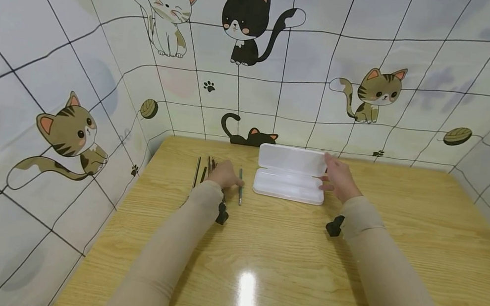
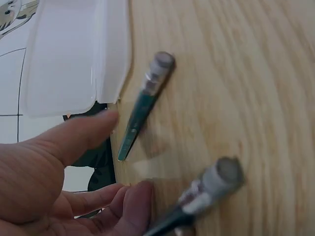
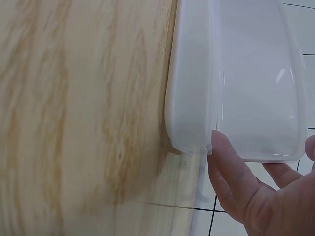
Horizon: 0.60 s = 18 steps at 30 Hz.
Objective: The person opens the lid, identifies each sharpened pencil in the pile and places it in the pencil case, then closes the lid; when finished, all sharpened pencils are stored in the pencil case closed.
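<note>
A staged recording booth is suggested rather than a lived-in room: a bare wooden table [image 1: 288,257] is enclosed on three sides by soft backdrop walls [image 1: 49,52] printed with tiles and cartoon cats [image 1: 245,21].

I count one white plastic case [image 1: 290,179], lying open on the one wooden table [image 1: 396,248] in front of me. Left of it there is one pen [image 1: 240,186] lying apart from the rest, and beside that a small bunch of dark pens [image 1: 204,168], four or so; my hand hides part of them, so I cannot count exactly.
</note>
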{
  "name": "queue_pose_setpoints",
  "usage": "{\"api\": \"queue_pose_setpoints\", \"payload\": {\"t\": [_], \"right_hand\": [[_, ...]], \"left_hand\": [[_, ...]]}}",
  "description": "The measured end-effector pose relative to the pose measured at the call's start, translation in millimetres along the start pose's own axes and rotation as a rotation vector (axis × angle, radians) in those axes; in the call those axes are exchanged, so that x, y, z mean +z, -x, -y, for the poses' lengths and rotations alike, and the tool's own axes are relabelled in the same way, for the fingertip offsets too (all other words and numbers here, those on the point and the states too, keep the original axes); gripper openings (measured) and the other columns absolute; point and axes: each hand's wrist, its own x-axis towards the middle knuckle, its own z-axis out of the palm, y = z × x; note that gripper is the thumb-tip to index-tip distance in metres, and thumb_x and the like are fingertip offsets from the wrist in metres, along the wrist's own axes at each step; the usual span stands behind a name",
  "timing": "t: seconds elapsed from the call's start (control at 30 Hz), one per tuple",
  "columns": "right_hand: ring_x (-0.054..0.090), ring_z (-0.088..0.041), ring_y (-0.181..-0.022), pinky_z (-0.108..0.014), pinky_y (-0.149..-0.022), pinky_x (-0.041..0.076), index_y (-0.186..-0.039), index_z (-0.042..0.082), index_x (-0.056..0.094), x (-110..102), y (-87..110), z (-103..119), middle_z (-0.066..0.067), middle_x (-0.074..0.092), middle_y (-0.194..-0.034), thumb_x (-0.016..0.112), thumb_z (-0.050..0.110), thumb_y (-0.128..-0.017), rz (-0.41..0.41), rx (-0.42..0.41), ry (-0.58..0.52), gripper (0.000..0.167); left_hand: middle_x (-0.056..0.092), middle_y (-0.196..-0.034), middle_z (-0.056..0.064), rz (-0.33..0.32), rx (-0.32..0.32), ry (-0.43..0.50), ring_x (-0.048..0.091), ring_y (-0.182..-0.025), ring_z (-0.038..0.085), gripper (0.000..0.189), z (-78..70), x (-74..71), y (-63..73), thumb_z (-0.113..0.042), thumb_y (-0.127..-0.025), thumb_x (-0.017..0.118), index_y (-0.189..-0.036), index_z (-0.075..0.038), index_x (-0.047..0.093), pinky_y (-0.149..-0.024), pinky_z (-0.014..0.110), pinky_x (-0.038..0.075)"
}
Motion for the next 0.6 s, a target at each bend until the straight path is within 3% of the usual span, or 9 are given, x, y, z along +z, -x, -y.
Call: {"api": "queue_pose_setpoints", "payload": {"t": [0.07, 0.17, 0.27, 0.4, 0.5, 0.6], "right_hand": [[0.038, -0.048, -0.138, -0.052, -0.103, 0.048, -0.164, 0.013, 0.006, 0.0, 0.4, 0.8, -0.026, 0.009, -0.165, 0.031, 0.064, -0.103, 0.0, 0.002, -0.002, 0.084], [0.038, -0.048, -0.138, -0.052, -0.103, 0.048, -0.165, 0.014, 0.006, 0.1, 1.6, 1.7, -0.025, 0.009, -0.165, 0.031, 0.063, -0.104, -0.004, 0.003, -0.004, 0.082], [0.037, -0.048, -0.138, -0.052, -0.104, 0.048, -0.165, 0.015, 0.006, 0.7, 2.3, 2.2, -0.025, 0.009, -0.165, 0.031, 0.063, -0.104, -0.009, 0.005, -0.003, 0.081], [0.037, -0.048, -0.138, -0.053, -0.104, 0.047, -0.165, 0.014, 0.007, 2.0, 2.3, 1.4, -0.024, 0.009, -0.165, 0.03, 0.065, -0.103, -0.011, 0.008, -0.001, 0.084], [0.036, -0.048, -0.138, -0.053, -0.104, 0.047, -0.165, 0.013, 0.007, 2.4, 2.2, 0.5, -0.023, 0.008, -0.166, 0.03, 0.066, -0.102, -0.007, 0.001, -0.001, 0.084], [0.036, -0.048, -0.138, -0.053, -0.104, 0.047, -0.164, 0.012, 0.006, 1.8, 2.4, -0.3, -0.024, 0.008, -0.166, 0.03, 0.064, -0.103, -0.001, -0.007, 0.001, 0.084]], "left_hand": [[0.054, -0.067, 0.003, -0.009, -0.007, -0.033, 0.045, -0.054, 0.014, 0.037, -1.7, 5.3, -4.9, -0.032, -0.086, 0.083, -0.081, -0.005, 0.059, -0.05, 0.027, 0.039], [0.056, -0.069, 0.004, -0.022, 0.006, -0.093, 0.047, -0.055, 0.015, 0.039, -5.8, 11.2, -6.8, -0.036, -0.084, 0.085, -0.081, -0.004, 0.063, -0.049, 0.027, 0.039], [0.062, -0.09, 0.011, -0.031, 0.039, -0.142, 0.055, -0.07, 0.02, 0.046, -9.6, 10.3, -0.9, -0.036, -0.086, 0.083, -0.105, 0.002, 0.064, -0.059, 0.031, 0.046], [0.062, -0.124, 0.017, -0.008, 0.056, -0.117, 0.061, -0.1, 0.028, 0.057, -7.6, 4.7, 4.1, -0.025, -0.089, 0.08, -0.133, 0.003, 0.057, -0.082, 0.037, 0.054], [0.056, -0.14, 0.018, 0.023, 0.045, -0.052, 0.061, -0.113, 0.029, 0.062, -3.8, 0.2, 4.9, -0.015, -0.089, 0.078, -0.143, 0.001, 0.052, -0.091, 0.039, 0.054], [0.053, -0.145, 0.017, 0.048, 0.029, 0.016, 0.061, -0.114, 0.029, 0.063, 0.0, -2.9, 4.4, -0.007, -0.089, 0.078, -0.145, -0.001, 0.051, -0.091, 0.038, 0.055]]}}
